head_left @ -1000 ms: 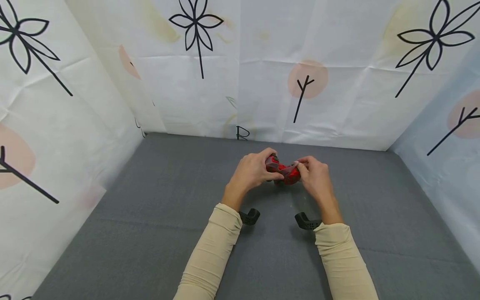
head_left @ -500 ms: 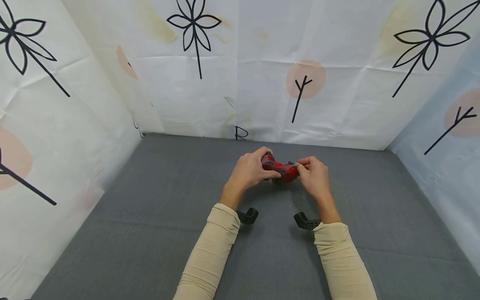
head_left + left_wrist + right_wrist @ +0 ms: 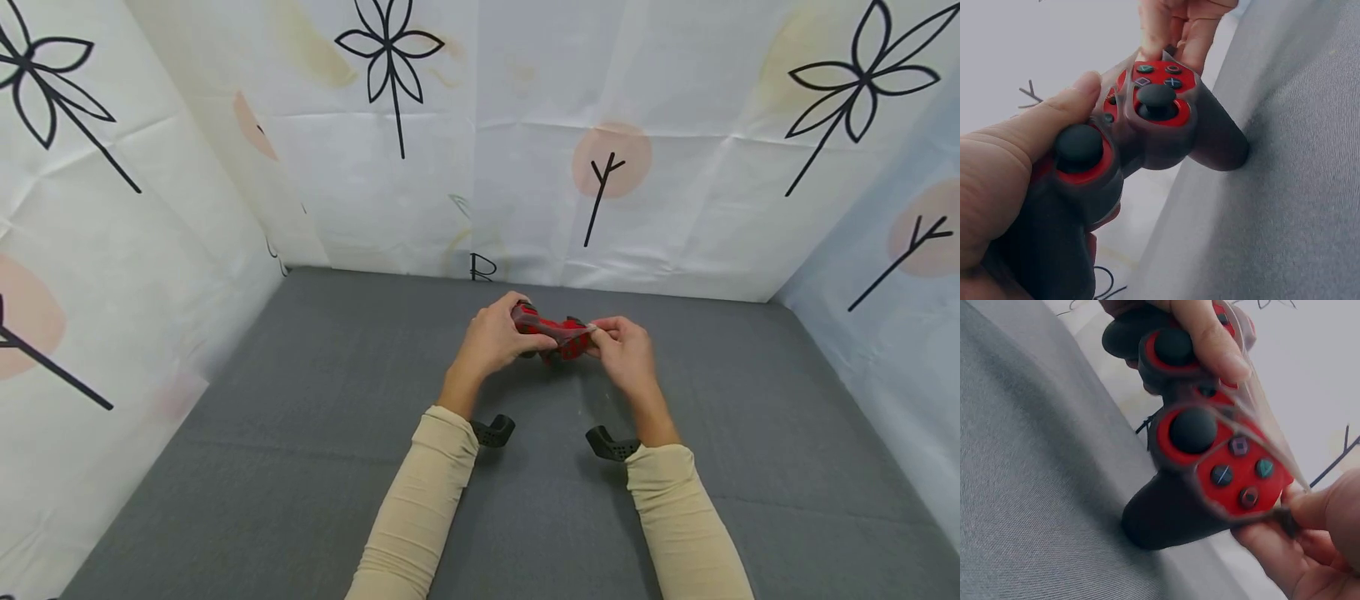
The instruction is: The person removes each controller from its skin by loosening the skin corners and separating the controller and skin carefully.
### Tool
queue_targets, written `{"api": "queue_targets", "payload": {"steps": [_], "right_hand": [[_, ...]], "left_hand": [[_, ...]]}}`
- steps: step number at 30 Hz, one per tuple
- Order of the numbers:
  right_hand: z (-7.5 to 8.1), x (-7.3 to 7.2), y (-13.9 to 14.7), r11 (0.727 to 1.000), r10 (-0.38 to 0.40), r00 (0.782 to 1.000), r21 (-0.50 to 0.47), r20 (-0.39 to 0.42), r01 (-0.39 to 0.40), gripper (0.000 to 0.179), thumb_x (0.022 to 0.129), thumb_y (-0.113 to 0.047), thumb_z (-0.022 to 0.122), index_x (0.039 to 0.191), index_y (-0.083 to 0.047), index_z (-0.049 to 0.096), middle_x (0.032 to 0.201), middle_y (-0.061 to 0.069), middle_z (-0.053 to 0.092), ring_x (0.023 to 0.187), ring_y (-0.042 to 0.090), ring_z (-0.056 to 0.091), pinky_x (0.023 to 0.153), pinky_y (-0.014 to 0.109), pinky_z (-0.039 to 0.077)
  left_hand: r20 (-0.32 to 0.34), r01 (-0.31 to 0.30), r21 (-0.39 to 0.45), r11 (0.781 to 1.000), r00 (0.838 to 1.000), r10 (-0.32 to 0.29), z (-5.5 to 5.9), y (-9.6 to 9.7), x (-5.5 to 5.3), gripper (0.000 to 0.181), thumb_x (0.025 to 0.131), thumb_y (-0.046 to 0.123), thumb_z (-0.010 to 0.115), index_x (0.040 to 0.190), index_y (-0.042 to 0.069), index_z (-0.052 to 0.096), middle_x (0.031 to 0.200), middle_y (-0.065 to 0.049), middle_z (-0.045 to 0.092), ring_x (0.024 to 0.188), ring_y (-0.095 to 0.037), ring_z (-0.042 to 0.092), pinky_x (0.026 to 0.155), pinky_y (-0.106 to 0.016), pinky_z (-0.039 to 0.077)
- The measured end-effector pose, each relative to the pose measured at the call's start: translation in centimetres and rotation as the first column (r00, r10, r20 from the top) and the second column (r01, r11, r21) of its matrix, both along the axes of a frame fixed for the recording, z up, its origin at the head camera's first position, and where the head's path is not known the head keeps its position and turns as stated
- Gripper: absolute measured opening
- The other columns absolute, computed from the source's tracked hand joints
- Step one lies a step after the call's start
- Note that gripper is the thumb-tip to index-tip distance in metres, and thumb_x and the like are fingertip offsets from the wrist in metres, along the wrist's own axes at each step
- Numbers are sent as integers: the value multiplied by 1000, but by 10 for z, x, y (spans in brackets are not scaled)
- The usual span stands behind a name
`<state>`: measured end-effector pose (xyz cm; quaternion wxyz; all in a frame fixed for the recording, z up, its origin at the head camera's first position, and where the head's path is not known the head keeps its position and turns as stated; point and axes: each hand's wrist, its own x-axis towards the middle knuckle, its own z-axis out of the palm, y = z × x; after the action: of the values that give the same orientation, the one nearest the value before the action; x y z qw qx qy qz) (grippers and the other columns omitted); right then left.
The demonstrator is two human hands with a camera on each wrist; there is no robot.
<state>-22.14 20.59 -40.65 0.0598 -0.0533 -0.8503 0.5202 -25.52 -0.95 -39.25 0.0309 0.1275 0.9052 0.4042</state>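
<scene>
A red game controller (image 3: 1235,481) with black thumbsticks is held above the table, partly wrapped in a dark translucent silicone cover (image 3: 1219,134). My left hand (image 3: 489,337) grips its left end, the thumb lying across the front by the left stick. At the other end, my right hand (image 3: 628,352) pinches the cover's edge between thumb and fingers. In the right wrist view a stretched strip of the cover runs from these fingertips over the controller's face, past the symbol buttons. The left hand's other fingers are mostly hidden behind the controller.
A grey cloth-covered table (image 3: 300,467) lies beneath both hands. White fabric walls (image 3: 525,192) with printed leaves and twigs stand at the back and both sides. Black wrist mounts (image 3: 611,444) jut inward from each wrist.
My left hand has shifted slightly left and away with the controller, tilting it. The right hand keeps its pinch on the cover, whose edge now stretches further from the controller.
</scene>
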Motion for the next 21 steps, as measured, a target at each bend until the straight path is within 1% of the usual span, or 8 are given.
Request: {"api": "queue_targets", "payload": {"steps": [3,6,9,11,14,16,18,21], "right_hand": [[-2,-2,1,998,21,1000,-66,17,-20,32,106,-17,55,127,6,60,125,27,68,91,4,74,88,28,60],[-4,-4,0,992,29,1000,-122,9,-28,33,105,-17,58,126,8,61,126,29,67,85,-7,69,84,18,58],[-8,-7,-1,975,29,1000,-219,11,-26,34,103,-14,60,125,12,59,126,29,65,84,-10,68,82,14,57],[-11,-9,-1,956,30,999,-292,24,-22,33,103,-11,60,125,13,58,129,27,63,84,-10,68,82,13,56],[-17,-12,-1,924,57,998,-382,40,-37,31,104,-7,57,126,14,54,138,28,57,89,-9,67,86,13,56],[-21,-14,-1,919,80,996,-389,31,-62,29,104,-5,55,126,14,54,143,29,55,93,-9,67,88,13,55],[-25,-14,-1,921,101,995,-378,7,-91,27,104,-4,55,125,14,54,146,29,54,95,-9,66,88,13,55],[-28,-15,0,940,131,991,-314,-36,-136,27,104,-5,57,124,13,56,145,28,56,96,-10,66,87,12,55]], "left_hand": [[31,-16,60,998,999,14,-3,-3,-3,73,77,52,87,136,24,55,109,-2,68,83,-20,65,65,-30,53],[59,-23,114,993,998,17,-5,-7,-5,75,77,49,87,139,21,55,116,-3,67,91,-20,65,69,-31,55],[76,-26,151,988,997,15,-7,-9,-6,77,78,48,87,141,19,53,120,-5,67,95,-20,66,73,-32,56],[91,-30,186,982,996,14,-8,-11,-7,77,78,46,88,141,17,53,121,-6,67,96,-21,67,74,-32,57],[124,-56,236,970,992,27,-12,-14,-8,76,79,46,87,141,16,53,122,-7,66,97,-21,67,77,-33,57],[146,-78,259,963,988,41,-15,-16,-10,75,79,46,87,140,15,54,122,-7,66,99,-22,67,79,-34,57],[159,-94,262,961,986,53,-17,-18,-10,76,79,48,86,140,16,54,122,-6,66,101,-22,66,81,-35,57],[162,-103,247,964,985,64,-17,-18,-10,77,79,49,86,140,16,54,123,-6,66,102,-22,66,82,-35,57]]}}
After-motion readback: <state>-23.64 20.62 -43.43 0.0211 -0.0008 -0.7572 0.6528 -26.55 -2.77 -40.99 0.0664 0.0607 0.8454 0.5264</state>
